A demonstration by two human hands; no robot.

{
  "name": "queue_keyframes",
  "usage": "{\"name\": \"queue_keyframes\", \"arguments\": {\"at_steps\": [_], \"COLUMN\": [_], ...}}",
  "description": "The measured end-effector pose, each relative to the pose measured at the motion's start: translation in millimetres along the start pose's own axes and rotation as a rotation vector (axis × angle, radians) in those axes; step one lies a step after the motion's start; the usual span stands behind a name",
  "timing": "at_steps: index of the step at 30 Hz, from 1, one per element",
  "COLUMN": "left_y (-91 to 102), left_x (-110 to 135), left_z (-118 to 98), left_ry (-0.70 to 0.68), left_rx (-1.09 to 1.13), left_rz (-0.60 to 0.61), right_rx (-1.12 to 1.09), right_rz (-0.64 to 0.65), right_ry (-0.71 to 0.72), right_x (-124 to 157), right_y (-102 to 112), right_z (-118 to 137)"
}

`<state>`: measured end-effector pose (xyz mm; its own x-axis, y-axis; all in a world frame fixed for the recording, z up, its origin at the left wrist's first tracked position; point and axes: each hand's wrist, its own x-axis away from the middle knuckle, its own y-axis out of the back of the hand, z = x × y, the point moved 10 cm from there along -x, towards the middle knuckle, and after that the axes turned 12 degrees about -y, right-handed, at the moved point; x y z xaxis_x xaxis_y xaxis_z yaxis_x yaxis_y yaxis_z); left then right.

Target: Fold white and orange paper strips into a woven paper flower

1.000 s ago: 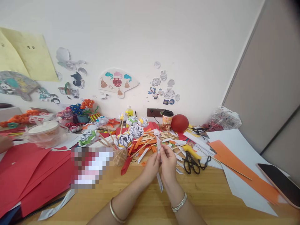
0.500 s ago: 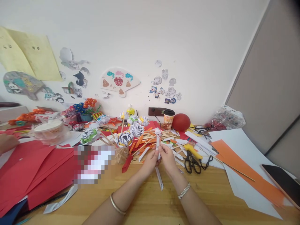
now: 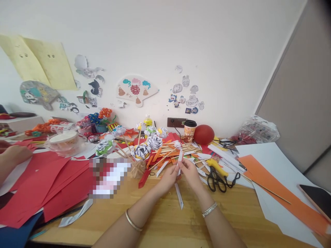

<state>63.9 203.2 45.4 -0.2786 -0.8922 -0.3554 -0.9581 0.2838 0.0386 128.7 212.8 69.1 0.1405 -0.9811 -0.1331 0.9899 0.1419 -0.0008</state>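
The left hand (image 3: pixel 169 177) and right hand (image 3: pixel 190 171) still pinch the white paper strip (image 3: pixel 180 156) at twelve o'clock, so progress seems slight; more of a co-worker's hand (image 3: pixel 17 155) shows at ten.

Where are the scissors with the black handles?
In the head view, the black-handled scissors lie on the wooden table, to the right of the person's right hand and next to the yellow tool.

A craft corner: wooden table (image 3: pixel 155 227) with paper flowers (image 3: pixel 141 151), scissors (image 3: pixel 216 181), coloured sheets (image 3: pixel 46 172), wall cutouts (image 3: pixel 191 100).
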Motion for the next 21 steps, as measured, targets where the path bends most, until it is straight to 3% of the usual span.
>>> {"name": "queue_keyframes", "arguments": {"at_steps": [5,9,21], "left_y": [-6.1,-4.8,11.9], "left_x": [2,2,-4], "left_z": [2,-1,-21], "left_ry": [-0.013,-0.029,-0.173], "left_rx": [0.056,0.114,0.079], "left_rz": [0.055,0.045,-0.033], "right_rx": [-0.044,-0.167,-0.203], "right_rz": [-0.054,0.037,0.103], "right_ry": [-0.02,-0.091,-0.009], "right_x": [-1,-2,4], "right_y": [6,-3,-11], "right_z": [-8,-17,-1]}}
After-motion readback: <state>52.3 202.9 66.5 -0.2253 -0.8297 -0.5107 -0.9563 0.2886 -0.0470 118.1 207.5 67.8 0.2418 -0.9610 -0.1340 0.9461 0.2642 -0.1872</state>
